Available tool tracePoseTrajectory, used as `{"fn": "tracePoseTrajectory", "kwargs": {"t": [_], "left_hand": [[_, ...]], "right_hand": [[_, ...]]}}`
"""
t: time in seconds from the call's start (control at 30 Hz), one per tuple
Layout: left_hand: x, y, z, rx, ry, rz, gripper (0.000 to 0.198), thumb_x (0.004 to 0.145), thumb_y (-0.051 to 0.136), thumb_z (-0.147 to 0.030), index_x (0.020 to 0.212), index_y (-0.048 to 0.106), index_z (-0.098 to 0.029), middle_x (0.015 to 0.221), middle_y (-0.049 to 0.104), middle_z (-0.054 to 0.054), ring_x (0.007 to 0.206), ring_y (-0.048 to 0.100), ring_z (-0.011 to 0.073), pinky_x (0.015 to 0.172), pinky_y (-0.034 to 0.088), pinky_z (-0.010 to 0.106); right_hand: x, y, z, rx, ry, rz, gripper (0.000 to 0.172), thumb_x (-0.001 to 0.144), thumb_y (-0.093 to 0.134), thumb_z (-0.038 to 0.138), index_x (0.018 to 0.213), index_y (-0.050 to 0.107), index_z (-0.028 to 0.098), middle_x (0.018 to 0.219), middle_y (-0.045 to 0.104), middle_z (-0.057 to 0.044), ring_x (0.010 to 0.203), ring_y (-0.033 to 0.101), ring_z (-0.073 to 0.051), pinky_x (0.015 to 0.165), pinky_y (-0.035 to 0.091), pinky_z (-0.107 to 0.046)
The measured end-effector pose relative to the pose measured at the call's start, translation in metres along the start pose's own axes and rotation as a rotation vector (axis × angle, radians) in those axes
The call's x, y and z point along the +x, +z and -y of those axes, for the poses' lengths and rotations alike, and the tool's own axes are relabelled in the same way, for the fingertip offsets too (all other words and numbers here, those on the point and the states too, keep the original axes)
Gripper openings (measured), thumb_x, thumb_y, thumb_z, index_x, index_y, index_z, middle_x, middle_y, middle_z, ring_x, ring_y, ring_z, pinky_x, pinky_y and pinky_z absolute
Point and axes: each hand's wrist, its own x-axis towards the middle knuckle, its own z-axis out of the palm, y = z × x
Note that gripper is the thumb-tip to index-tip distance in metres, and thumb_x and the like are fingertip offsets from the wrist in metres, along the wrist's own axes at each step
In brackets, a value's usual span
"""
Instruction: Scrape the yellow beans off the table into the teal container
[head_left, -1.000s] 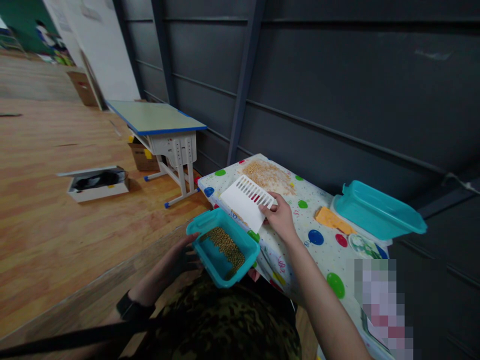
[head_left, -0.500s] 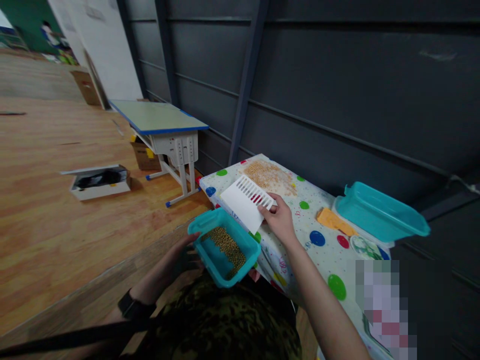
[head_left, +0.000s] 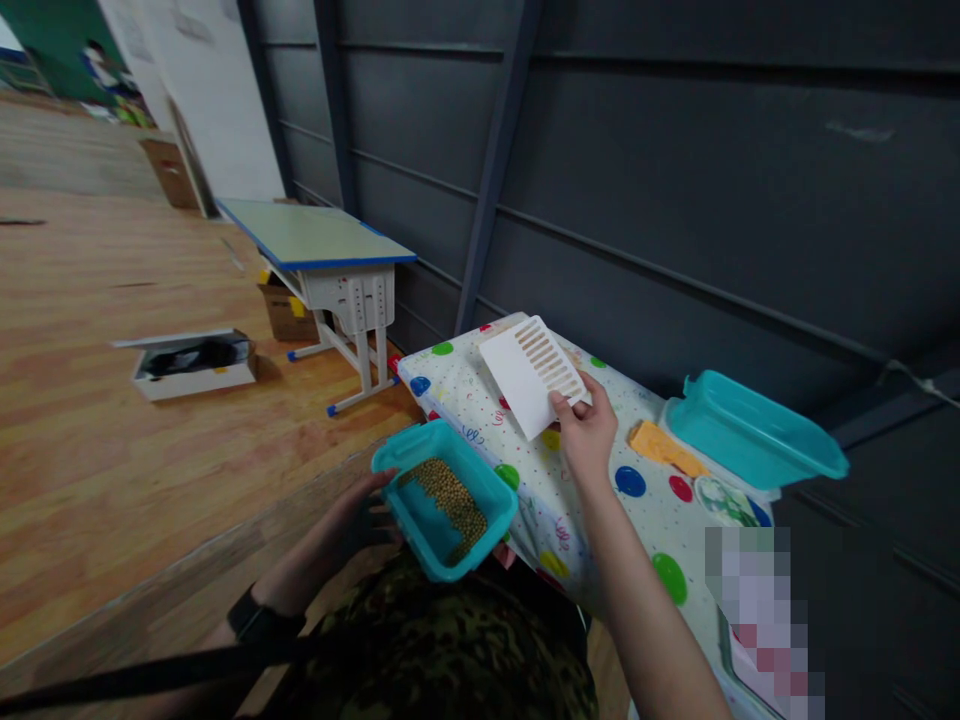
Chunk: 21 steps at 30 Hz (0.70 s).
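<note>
My left hand (head_left: 366, 515) grips the left side of a teal plastic bin (head_left: 486, 480), holding it by the near table edge. Inside lies a heap of small greenish-brown beans (head_left: 450, 495). My right hand (head_left: 589, 435) pinches the right corner of a flat white slotted plate (head_left: 514, 378), thumb on top. This plate is lifted above the table, tilted, with its row of slots on the far side. Behind it, a pile of pale tan grains (head_left: 571, 352) on the tablecloth is mostly hidden.
A balloon-print tablecloth (head_left: 540, 500) covers the table. To the right are a larger teal tub (head_left: 750, 425), an orange cloth (head_left: 664, 448) and a round lid-like item (head_left: 724, 500). A dark panelled wall (head_left: 675, 180) stands behind; a school desk (head_left: 315, 235) is at the left.
My right hand has moved the slotted plate away from the bin, right and toward the grain pile, and it now covers most of the pile. The bin has stayed nearly in place.
</note>
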Motion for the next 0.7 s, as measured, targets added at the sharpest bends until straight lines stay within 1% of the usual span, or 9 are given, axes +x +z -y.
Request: {"fn": "tracePoseTrajectory", "kwargs": {"t": [0.03,0.1,0.23,0.27,0.33,0.43,0.5,0.63,0.7], "left_hand": [[0.000,0.000,0.000,0.005,-0.004,0.001,0.073,0.066,0.110,-0.072,0.106,0.079,-0.019,0.099,0.078,0.008,0.083,0.081,0.0290,0.075,0.071,0.043],[0.000,0.000,0.002,0.005,0.001,-0.014,0.072,0.068,0.109,-0.071,0.107,0.079,-0.020,0.097,0.078,0.008,0.082,0.080,0.0283,0.074,0.071,0.042],[-0.003,0.004,0.006,-0.006,0.013,-0.042,0.064,0.074,0.105,-0.069,0.103,0.076,-0.020,0.093,0.079,0.007,0.082,0.080,0.0279,0.071,0.069,0.040],[-0.003,0.005,0.007,-0.011,0.013,-0.043,0.063,0.075,0.105,-0.068,0.103,0.076,-0.020,0.094,0.080,0.008,0.083,0.081,0.0286,0.071,0.069,0.040],[-0.004,0.006,0.007,-0.027,0.016,-0.048,0.065,0.074,0.106,-0.067,0.106,0.076,-0.019,0.097,0.083,0.009,0.084,0.081,0.0297,0.071,0.069,0.041],[-0.004,0.006,0.007,-0.037,0.026,-0.073,0.075,0.067,0.110,-0.068,0.112,0.078,-0.018,0.096,0.082,0.008,0.083,0.082,0.0302,0.070,0.070,0.042],[-0.004,0.006,0.007,-0.029,0.020,-0.085,0.079,0.063,0.111,-0.071,0.111,0.078,-0.018,0.092,0.080,0.007,0.080,0.081,0.0294,0.070,0.070,0.043],[-0.006,0.006,0.007,-0.040,0.002,-0.078,0.079,0.059,0.112,-0.071,0.108,0.078,-0.018,0.091,0.081,0.008,0.079,0.080,0.0286,0.072,0.069,0.043],[-0.008,0.004,0.007,-0.052,-0.008,-0.080,0.079,0.062,0.112,-0.069,0.111,0.079,-0.018,0.092,0.082,0.008,0.080,0.080,0.0288,0.072,0.068,0.041]], "right_hand": [[0.002,-0.001,0.002,-0.021,-0.013,0.017,0.077,0.089,0.078,0.066,0.151,0.068,0.021,0.111,0.088,-0.013,0.087,0.083,-0.031,0.070,0.067,-0.039],[0.005,-0.001,0.006,-0.064,-0.034,0.059,0.073,0.091,0.076,0.064,0.151,0.070,0.022,0.107,0.087,-0.011,0.084,0.081,-0.030,0.068,0.066,-0.040],[0.014,0.000,0.014,-0.126,-0.041,0.148,0.068,0.090,0.080,0.056,0.149,0.076,0.025,0.092,0.083,-0.007,0.075,0.075,-0.030,0.064,0.063,-0.040],[0.017,-0.002,0.016,-0.131,-0.039,0.141,0.068,0.089,0.081,0.055,0.150,0.076,0.025,0.090,0.082,-0.006,0.075,0.074,-0.030,0.064,0.063,-0.040],[0.024,-0.007,0.018,-0.144,-0.043,0.079,0.069,0.089,0.080,0.053,0.151,0.076,0.024,0.089,0.082,-0.005,0.073,0.072,-0.029,0.065,0.062,-0.040],[0.035,-0.015,0.019,-0.189,-0.067,-0.015,0.069,0.088,0.079,0.052,0.150,0.076,0.023,0.083,0.078,-0.002,0.070,0.068,-0.026,0.067,0.059,-0.039],[0.038,-0.017,0.019,-0.213,-0.076,0.001,0.067,0.088,0.078,0.052,0.148,0.077,0.022,0.077,0.073,0.000,0.066,0.063,-0.024,0.066,0.056,-0.037],[0.037,-0.013,0.018,-0.279,-0.099,0.111,0.062,0.089,0.074,0.050,0.144,0.080,0.023,0.065,0.062,0.005,0.060,0.057,-0.022,0.066,0.049,-0.036],[0.037,-0.013,0.018,-0.342,-0.125,0.087,0.059,0.090,0.073,0.047,0.142,0.082,0.022,0.063,0.059,0.006,0.060,0.056,-0.022,0.070,0.049,-0.036]]}}
